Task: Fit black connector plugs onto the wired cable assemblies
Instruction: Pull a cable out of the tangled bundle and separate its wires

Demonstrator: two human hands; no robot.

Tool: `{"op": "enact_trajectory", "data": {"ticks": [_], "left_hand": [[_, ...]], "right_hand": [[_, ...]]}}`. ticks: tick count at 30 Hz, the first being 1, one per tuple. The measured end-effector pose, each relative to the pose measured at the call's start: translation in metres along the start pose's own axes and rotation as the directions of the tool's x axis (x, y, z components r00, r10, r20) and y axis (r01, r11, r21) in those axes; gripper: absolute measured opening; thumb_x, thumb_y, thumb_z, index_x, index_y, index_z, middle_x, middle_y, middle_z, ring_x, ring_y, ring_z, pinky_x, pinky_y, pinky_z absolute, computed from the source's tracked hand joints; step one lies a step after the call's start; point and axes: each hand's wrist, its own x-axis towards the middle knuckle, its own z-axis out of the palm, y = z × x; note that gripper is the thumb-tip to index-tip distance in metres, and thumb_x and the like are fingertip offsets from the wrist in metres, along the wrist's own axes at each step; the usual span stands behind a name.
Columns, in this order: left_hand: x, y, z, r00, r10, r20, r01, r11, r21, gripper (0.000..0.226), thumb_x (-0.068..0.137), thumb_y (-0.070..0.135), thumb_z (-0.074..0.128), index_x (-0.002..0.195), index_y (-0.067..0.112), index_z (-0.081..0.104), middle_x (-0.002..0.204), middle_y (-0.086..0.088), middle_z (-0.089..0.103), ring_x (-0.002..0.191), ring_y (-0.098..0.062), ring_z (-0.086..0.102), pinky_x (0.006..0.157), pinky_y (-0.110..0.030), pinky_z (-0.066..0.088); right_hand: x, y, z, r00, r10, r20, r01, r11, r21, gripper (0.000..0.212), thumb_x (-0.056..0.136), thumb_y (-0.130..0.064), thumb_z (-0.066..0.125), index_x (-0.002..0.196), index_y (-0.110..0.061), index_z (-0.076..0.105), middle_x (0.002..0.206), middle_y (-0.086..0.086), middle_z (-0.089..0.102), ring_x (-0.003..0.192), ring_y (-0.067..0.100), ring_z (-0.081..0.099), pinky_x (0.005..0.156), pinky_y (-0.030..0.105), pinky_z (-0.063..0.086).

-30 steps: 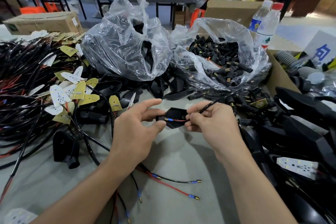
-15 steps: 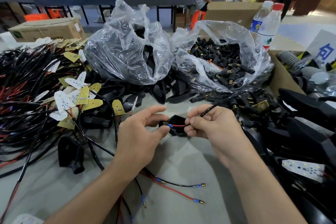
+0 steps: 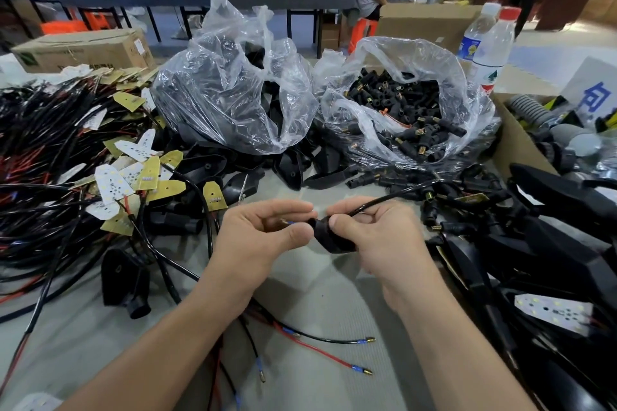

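A black plastic housing [image 3: 329,237] sits between both hands above the grey table. My right hand [image 3: 377,233] grips it, thumb on top, together with a black cable [image 3: 394,197] that runs off to the upper right. My left hand [image 3: 263,237] pinches the wire ends with blue sleeves and brass tips [image 3: 287,222] just left of the housing. Loose black connector plugs [image 3: 410,117] fill an open clear bag behind my right hand. Red and black wires with brass terminals [image 3: 334,349] lie on the table below my hands.
A second clear bag [image 3: 230,90] of black housings stands at centre back. A heap of black and red cables with LED boards [image 3: 83,160] covers the left. Black housings [image 3: 551,243] pile on the right. Two water bottles [image 3: 490,43] and cardboard boxes [image 3: 83,48] stand behind.
The housing has turned in my hands and shifted into my right hand's grip. The red wire stretched across it is no longer seen; my left fingers now pinch the wire tips at its left end.
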Motion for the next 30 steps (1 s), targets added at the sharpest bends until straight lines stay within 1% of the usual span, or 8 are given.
{"op": "enact_trajectory", "data": {"ticks": [2, 5, 9, 13, 17, 21, 26, 30], "left_hand": [[0.001, 0.000, 0.000, 0.999, -0.051, -0.001, 0.051, 0.995, -0.091, 0.016, 0.067, 0.012, 0.079, 0.080, 0.020, 0.084, 0.089, -0.008, 0.079, 0.079, -0.015, 0.073, 0.072, -0.024, 0.061], [0.003, 0.000, -0.001, 0.992, -0.098, -0.078, 0.085, 0.983, -0.161, 0.012, 0.070, 0.011, 0.076, 0.078, 0.016, 0.083, 0.082, -0.010, 0.077, 0.077, -0.015, 0.072, 0.068, -0.023, 0.060], [0.010, 0.003, -0.005, 0.959, -0.206, -0.194, 0.127, 0.925, -0.357, 0.016, 0.071, 0.008, 0.069, 0.069, 0.018, 0.081, 0.080, -0.007, 0.078, 0.070, -0.013, 0.075, 0.061, -0.021, 0.059], [0.013, 0.005, -0.007, 0.945, -0.270, -0.184, 0.165, 0.880, -0.444, 0.017, 0.070, 0.006, 0.068, 0.066, 0.017, 0.079, 0.081, -0.007, 0.078, 0.070, -0.014, 0.076, 0.059, -0.022, 0.059], [0.014, 0.004, -0.012, 0.931, -0.240, -0.276, 0.108, 0.901, -0.420, 0.024, 0.084, -0.006, 0.066, 0.075, 0.013, 0.076, 0.085, -0.011, 0.078, 0.073, -0.016, 0.076, 0.064, -0.022, 0.060], [0.015, 0.004, -0.017, 0.930, -0.203, -0.306, 0.078, 0.924, -0.375, 0.035, 0.086, -0.010, 0.064, 0.069, 0.017, 0.080, 0.085, -0.012, 0.078, 0.078, -0.019, 0.076, 0.066, -0.022, 0.059], [0.015, 0.004, -0.017, 0.916, -0.252, -0.313, 0.098, 0.896, -0.434, 0.030, 0.084, -0.012, 0.062, 0.079, 0.012, 0.077, 0.079, -0.011, 0.076, 0.066, -0.017, 0.073, 0.052, -0.017, 0.053], [0.012, 0.008, -0.019, 0.960, -0.270, -0.075, 0.186, 0.813, -0.551, 0.019, 0.064, -0.002, 0.072, 0.073, 0.014, 0.079, 0.071, -0.005, 0.072, 0.057, -0.012, 0.068, 0.045, -0.014, 0.047]], "right_hand": [[-0.001, 0.000, 0.002, 0.998, -0.012, -0.064, 0.008, 0.997, -0.073, 0.018, 0.080, -0.010, 0.082, 0.081, -0.028, 0.079, 0.069, 0.001, 0.076, 0.070, 0.017, 0.075, 0.070, 0.036, 0.060], [-0.004, -0.002, 0.002, 0.970, -0.135, -0.204, 0.055, 0.934, -0.353, 0.025, 0.065, -0.050, 0.083, 0.088, -0.047, 0.074, 0.079, -0.024, 0.074, 0.074, -0.004, 0.068, 0.070, 0.028, 0.055], [-0.005, -0.007, -0.004, 0.995, -0.095, 0.038, 0.102, 0.873, -0.478, 0.070, 0.052, -0.065, 0.075, 0.120, -0.052, 0.064, 0.126, -0.031, 0.056, 0.114, -0.014, 0.053, 0.096, 0.019, 0.042], [-0.005, -0.005, 0.000, 0.988, -0.006, 0.153, 0.029, 0.988, -0.149, 0.030, 0.073, -0.010, 0.081, 0.101, -0.020, 0.075, 0.079, -0.005, 0.074, 0.065, 0.014, 0.063, 0.064, 0.034, 0.051], [-0.002, -0.007, -0.006, 0.997, 0.014, 0.082, -0.029, 0.982, 0.187, 0.019, 0.081, 0.012, 0.071, 0.091, -0.002, 0.075, 0.071, 0.008, 0.070, 0.059, 0.017, 0.062, 0.055, 0.023, 0.053], [0.004, -0.010, -0.016, 0.991, 0.120, -0.065, -0.082, 0.904, 0.419, 0.013, 0.087, 0.008, 0.069, 0.081, -0.003, 0.071, 0.067, 0.007, 0.070, 0.058, 0.018, 0.066, 0.054, 0.022, 0.056], [0.007, -0.013, -0.013, 0.987, 0.128, -0.097, -0.070, 0.888, 0.454, 0.021, 0.090, -0.005, 0.073, 0.070, -0.012, 0.074, 0.068, 0.007, 0.068, 0.053, 0.015, 0.063, 0.051, 0.022, 0.054], [0.009, -0.011, -0.013, 0.987, 0.122, -0.104, -0.069, 0.906, 0.417, 0.020, 0.088, -0.020, 0.075, 0.073, -0.007, 0.075, 0.069, 0.012, 0.070, 0.051, 0.015, 0.060, 0.049, 0.022, 0.051]]}}
